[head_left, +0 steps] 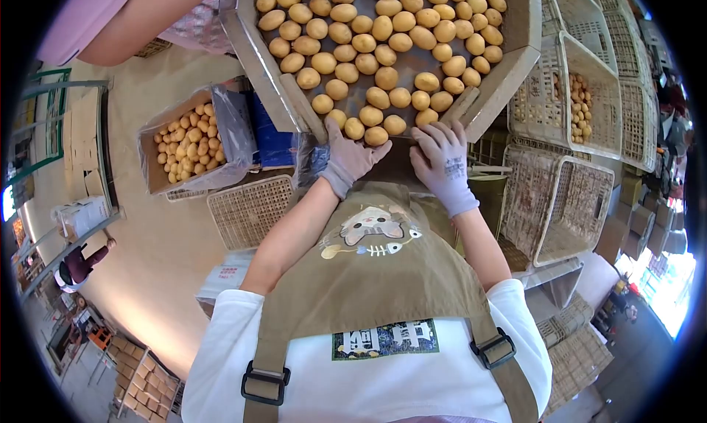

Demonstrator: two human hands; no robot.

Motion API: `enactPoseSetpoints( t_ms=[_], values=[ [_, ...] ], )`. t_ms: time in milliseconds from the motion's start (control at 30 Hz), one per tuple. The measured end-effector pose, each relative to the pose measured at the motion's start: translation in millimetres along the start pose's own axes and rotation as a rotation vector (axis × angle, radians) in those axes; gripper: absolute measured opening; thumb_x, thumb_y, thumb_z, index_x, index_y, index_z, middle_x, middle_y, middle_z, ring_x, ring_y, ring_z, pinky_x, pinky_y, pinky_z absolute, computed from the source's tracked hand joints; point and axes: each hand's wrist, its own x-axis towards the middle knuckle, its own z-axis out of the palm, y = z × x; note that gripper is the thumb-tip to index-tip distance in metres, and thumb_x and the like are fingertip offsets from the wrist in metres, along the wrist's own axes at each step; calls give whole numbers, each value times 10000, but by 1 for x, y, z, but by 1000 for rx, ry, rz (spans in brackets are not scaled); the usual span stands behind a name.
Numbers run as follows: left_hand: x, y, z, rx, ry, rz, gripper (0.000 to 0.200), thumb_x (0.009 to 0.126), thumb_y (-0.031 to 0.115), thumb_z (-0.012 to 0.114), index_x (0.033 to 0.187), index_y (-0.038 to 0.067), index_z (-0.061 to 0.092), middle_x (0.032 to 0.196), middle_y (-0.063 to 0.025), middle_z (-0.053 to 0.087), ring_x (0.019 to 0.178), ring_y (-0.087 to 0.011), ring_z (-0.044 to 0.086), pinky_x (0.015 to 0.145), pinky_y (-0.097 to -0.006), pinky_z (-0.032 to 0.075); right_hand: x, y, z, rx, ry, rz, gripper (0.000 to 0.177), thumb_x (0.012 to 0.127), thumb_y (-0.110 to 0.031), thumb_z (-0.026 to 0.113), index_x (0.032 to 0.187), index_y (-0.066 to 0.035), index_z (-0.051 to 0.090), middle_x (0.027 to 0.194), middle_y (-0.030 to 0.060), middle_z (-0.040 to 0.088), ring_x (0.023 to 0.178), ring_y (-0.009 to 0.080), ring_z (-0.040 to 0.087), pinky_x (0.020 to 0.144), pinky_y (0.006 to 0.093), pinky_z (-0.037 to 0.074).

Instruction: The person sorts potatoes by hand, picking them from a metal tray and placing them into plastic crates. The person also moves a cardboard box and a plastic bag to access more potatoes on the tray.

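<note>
Both my hands wear pale, thin gloves at the near outlet of a sorting table (283, 110) with sloping side boards. Round to oval yellow-orange fruits (384, 77) cover its surface. At the outlet's left corner, my left hand (352, 156) has its thumb spread to the right and its fingers up by the edge, beside the lowest fruits (375, 135). My right hand (444, 158) rests at the right corner, fingers loosely bent and apart over the board's end, below a fruit (426, 117). No fruit shows in either hand.
A lined box of fruits (188, 144) stands to the left, near an upturned plastic basket (252, 211). Stacked crates (589, 113) line the right, one holding fruits. Another person's arm (140, 21) reaches in at upper left. A brown apron (383, 275) covers my front.
</note>
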Motion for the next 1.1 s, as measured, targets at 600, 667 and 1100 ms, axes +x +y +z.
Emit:
enactPoseSetpoints(
  t_ms=[600, 667, 1100],
  values=[
    [-14, 0, 10, 578, 231, 280, 772, 924, 701, 472, 1482, 169, 430, 1491, -34, 485, 1408, -234, 417, 1194, -425, 269, 91, 26, 56, -206, -403, 290, 696, 817, -632, 660, 1436, -337, 541, 1649, 170, 210, 1492, 521, 124, 1102, 782, 67],
    [-7, 3, 18, 136, 161, 126, 940, 866, 839, 393, 1513, 157, 376, 1540, -44, 428, 1414, -281, 414, 1179, -536, 290, 82, 27, 49, -158, -486, 191, 757, 804, -645, 663, 1491, -399, 462, 1673, 164, 151, 1496, 544, 58, 1126, 748, -16],
    [1, 2, 8, 28, 109, 28, 1092, 762, 936, 404, 1570, 213, 274, 1614, -84, 306, 1462, -394, 316, 1059, -739, 336, 191, 41, 42, -161, -341, 362, 467, 894, -243, 599, 1360, -256, 570, 1215, 152, 642, 1076, 352, 655, 906, 452, 520]
  ],
)
